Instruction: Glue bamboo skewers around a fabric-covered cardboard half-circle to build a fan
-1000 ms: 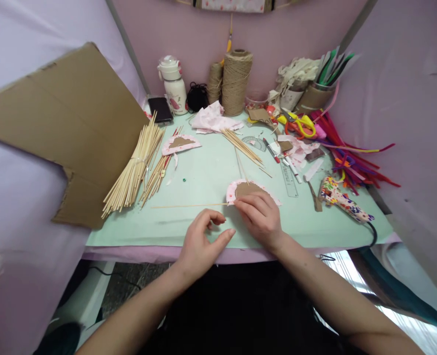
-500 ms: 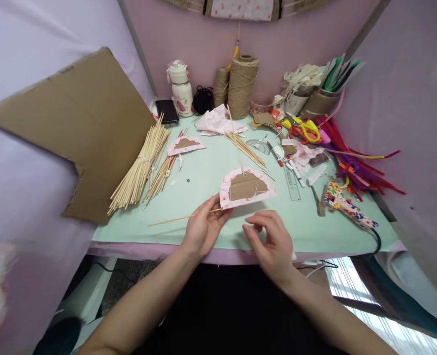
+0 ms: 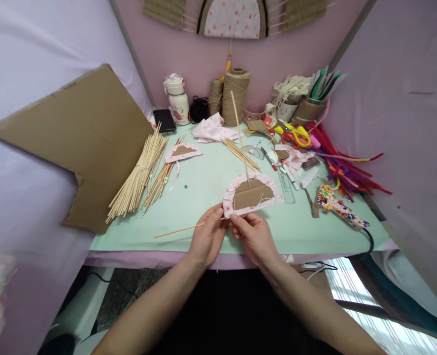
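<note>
A cardboard half-circle (image 3: 253, 193) with a pink spotted fabric border is held up above the front of the table. My left hand (image 3: 208, 235) is closed at its lower left corner, with a thin wooden stick (image 3: 177, 231) running out leftward from the same fingers. My right hand (image 3: 253, 236) is closed too, thumb and fingers pinching the lower edge close to that corner. Another wooden stick (image 3: 239, 133) rises from the half-circle's upper part, tilted to the left. Some fingertips are hidden behind the piece.
A bundle of sticks (image 3: 139, 172) and a second half-circle (image 3: 183, 152) lie to the left. At right are a patterned glue gun (image 3: 342, 207), scissors (image 3: 295, 135) and pipe cleaners (image 3: 351, 167). Twine spools (image 3: 236, 96) and a white bottle (image 3: 177, 101) stand at the back.
My right hand has moved left and taken hold of the half-circle's lower edge. The upright stick now stands out more clearly, and the whole view has shifted slightly.
</note>
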A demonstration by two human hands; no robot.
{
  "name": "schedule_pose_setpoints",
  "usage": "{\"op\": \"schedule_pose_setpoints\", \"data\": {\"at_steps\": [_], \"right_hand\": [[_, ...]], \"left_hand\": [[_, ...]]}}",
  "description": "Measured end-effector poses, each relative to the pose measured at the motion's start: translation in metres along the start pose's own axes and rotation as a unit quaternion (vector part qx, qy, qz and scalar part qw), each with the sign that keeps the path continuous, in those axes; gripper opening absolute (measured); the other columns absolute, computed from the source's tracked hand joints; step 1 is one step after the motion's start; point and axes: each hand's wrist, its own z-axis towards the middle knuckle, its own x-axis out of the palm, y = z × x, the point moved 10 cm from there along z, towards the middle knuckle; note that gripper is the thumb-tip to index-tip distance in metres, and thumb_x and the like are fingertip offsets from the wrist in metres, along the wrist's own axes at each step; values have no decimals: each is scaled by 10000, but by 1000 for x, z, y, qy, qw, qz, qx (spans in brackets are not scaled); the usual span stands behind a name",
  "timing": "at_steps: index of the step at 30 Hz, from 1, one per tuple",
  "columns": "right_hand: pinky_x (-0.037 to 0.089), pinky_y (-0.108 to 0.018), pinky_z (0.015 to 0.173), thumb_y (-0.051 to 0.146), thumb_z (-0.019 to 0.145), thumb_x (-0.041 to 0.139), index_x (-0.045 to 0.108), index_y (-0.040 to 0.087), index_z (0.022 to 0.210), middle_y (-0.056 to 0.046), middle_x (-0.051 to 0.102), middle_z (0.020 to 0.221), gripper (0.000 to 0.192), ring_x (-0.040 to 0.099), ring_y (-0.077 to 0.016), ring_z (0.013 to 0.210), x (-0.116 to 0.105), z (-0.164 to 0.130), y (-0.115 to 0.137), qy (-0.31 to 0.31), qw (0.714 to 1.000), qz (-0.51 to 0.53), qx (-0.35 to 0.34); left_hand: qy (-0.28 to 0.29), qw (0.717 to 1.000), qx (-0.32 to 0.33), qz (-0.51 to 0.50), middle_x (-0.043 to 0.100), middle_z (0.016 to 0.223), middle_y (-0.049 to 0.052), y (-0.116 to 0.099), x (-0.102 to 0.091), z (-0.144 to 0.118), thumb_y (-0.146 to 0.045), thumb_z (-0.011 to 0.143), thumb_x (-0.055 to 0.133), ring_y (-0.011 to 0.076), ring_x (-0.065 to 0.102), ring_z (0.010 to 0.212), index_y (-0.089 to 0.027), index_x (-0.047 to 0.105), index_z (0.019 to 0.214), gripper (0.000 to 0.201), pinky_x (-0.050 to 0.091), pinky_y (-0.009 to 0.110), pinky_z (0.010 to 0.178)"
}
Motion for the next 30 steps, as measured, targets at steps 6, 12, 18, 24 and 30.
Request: {"op": "schedule_pose_setpoints", "data": {"at_steps": [6,12,18,24,30], "right_hand": [[385,-232,473,406,648,824,692,158,654,2,632,576,282,488,-89,480,3,1,-4,16,1000,10,16],[423,-234,499,407,644,827,712,149,671,-10,653,601,284,516,-95,503,0,4,-4,19,1000,11,19],[411,-230,461,443,681,798,686,152,665,-9,645,578,312,510,-96,474,0,4,-3,14,1000,-17,1],[401,-221,451,432,674,810,679,152,672,-11,659,604,309,513,-88,477,-3,4,-4,14,1000,-8,7],[376,-215,439,428,634,833,674,146,647,-6,643,584,325,497,-78,469,-3,4,0,1,1000,10,20]], "left_hand": [[-70,997,29,8,659,677,7,-1,-14,0,-285,635,843,113,566,608,-145,676,745,244,441,237,573],[-77,996,35,16,641,656,6,-4,-15,1,-291,659,822,103,564,638,-129,648,688,240,449,240,645],[-82,996,29,25,606,618,-8,-1,-15,2,-298,662,813,95,540,600,-134,607,642,264,426,235,620],[-86,995,32,29,603,627,-12,-1,-17,3,-280,672,809,88,535,621,-133,617,668,242,426,227,652],[-74,997,19,32,610,659,-8,-2,-14,4,-283,675,815,80,532,639,-129,634,711,241,423,209,652]]}}
